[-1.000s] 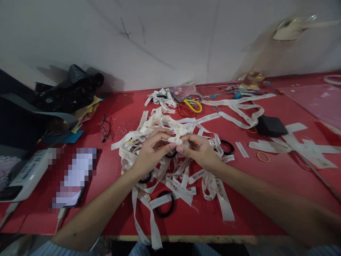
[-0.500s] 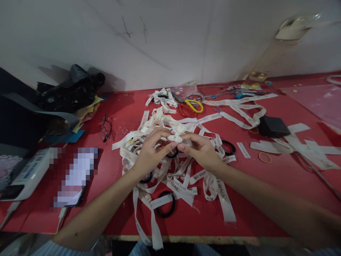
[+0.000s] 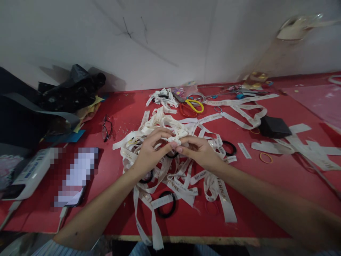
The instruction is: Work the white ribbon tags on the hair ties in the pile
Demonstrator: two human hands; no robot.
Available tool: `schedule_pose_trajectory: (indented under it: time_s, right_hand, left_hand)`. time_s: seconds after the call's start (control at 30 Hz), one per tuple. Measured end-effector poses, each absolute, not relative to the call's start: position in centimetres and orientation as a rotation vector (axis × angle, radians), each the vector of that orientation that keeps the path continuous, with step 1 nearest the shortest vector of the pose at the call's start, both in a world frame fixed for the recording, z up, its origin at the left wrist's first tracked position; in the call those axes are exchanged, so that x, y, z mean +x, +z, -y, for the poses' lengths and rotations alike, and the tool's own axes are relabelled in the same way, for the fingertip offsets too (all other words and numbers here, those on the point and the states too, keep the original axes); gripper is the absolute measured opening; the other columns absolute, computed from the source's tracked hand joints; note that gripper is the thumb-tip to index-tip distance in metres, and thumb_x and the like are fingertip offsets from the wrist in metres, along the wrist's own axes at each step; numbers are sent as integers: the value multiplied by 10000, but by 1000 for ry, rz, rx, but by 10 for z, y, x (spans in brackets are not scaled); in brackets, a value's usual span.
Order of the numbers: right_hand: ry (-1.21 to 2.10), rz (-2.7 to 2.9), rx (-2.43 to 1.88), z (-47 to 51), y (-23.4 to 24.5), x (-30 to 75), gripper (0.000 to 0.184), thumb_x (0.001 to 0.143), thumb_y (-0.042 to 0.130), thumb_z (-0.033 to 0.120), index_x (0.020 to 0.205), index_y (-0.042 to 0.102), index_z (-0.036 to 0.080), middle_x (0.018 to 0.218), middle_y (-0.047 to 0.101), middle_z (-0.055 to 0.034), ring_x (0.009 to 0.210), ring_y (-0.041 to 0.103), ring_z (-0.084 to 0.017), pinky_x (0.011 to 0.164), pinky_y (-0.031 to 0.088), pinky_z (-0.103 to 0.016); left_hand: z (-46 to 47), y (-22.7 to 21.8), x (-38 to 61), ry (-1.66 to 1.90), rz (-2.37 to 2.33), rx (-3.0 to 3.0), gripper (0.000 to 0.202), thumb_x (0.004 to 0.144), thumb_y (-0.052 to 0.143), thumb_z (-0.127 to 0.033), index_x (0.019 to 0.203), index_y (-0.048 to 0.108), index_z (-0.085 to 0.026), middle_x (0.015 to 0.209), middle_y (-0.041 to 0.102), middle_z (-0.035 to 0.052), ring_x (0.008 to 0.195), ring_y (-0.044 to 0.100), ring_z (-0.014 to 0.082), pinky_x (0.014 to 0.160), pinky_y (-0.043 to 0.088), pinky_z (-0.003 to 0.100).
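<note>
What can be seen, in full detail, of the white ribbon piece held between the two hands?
The ribbon piece is small, cream-white and looks like soft fabric, gathered into a bunched, bow-like shape. The fingers of the left hand and the right hand pinch it over the ribbon pile, partly covering it. A black ring shows just below; whether it is joined to the piece cannot be told.

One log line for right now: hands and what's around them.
Left hand: pinching gathered white ribbon | Right hand: pinching same piece | Beneath: loose printed ribbons | Beyond: scissors
</note>
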State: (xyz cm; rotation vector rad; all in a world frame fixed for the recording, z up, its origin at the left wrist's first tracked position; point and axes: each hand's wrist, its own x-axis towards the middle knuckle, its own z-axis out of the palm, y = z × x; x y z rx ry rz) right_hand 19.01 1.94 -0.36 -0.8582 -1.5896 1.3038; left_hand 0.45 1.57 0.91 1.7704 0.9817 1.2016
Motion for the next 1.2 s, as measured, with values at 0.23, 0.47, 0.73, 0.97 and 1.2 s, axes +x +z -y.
schedule_pose_trajectory:
  time_s: [0.23,0.47,0.73,0.97,1.2]
  right_hand:
    - [1264,1514,-913,-18,-6,191,244,802,706,438,859,717,201,866,701,-43,792,626,-167,718,496,-298]
    - [1231,1428,-913,-17,-2,192,222,849,663,418,786,669,206,797,649,-15,758,595,-150,726,488,-280]
    - [915,1337,-989,-20,-10,196,230,930,564,346,777,663,205,801,570,-20,723,543,-147,666,436,-289]
    - [675,1260,-1009,-22,-11,195,190,936,549,319,794,621,214,1053,555,-62,1003,541,-198,873,448,-349]
    - [1102,1547,-915,-14,-10,189,230,882,622,425,958,517,235,945,556,-31,904,563,-171,825,479,-306]
  left_hand:
    - [-14,10,8,1145,-923,1393,154,828,687,-332,792,656,-185,1034,572,31,849,582,119,713,489,230]
    - [-15,5,4,1122,-854,1292,186,822,694,-347,751,653,-180,1072,582,50,963,587,157,769,492,241]
    - [-16,3,3,1163,-867,1307,225,816,695,-368,717,654,-171,1042,592,52,942,580,150,794,487,233]
    - [-16,3,3,1185,-849,1303,203,825,693,-335,709,657,-172,1034,597,39,939,580,136,805,469,223]
    - [-17,3,3,1172,-847,1339,186,826,690,-341,736,668,-179,1037,596,47,942,589,149,813,481,244]
